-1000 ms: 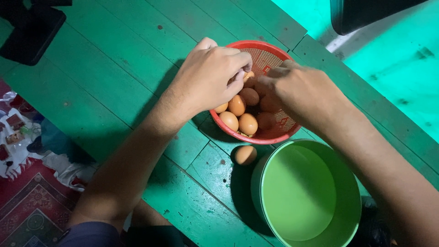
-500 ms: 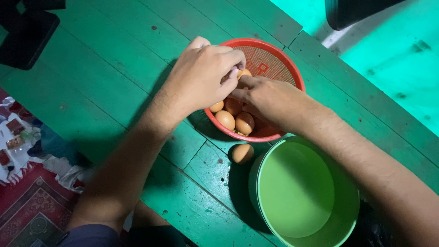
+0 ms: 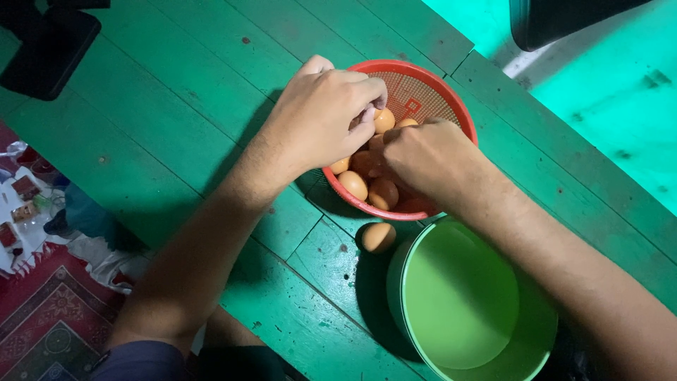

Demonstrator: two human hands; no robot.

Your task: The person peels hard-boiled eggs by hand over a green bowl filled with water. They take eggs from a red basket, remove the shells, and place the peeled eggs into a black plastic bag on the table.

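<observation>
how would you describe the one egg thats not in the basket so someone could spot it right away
Start at the green plank table and find the red basket where both hands reach among brown eggs. Just below its near rim, beside the empty green bowl, lies the loose egg. It alone rests on the bare boards, outside both containers, with no hand touching it.

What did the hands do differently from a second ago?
The right hand slid down and left, deeper among the eggs in the red basket. The left hand stayed at the rim, fingertips on an egg. The loose egg and green bowl stayed put.
</observation>
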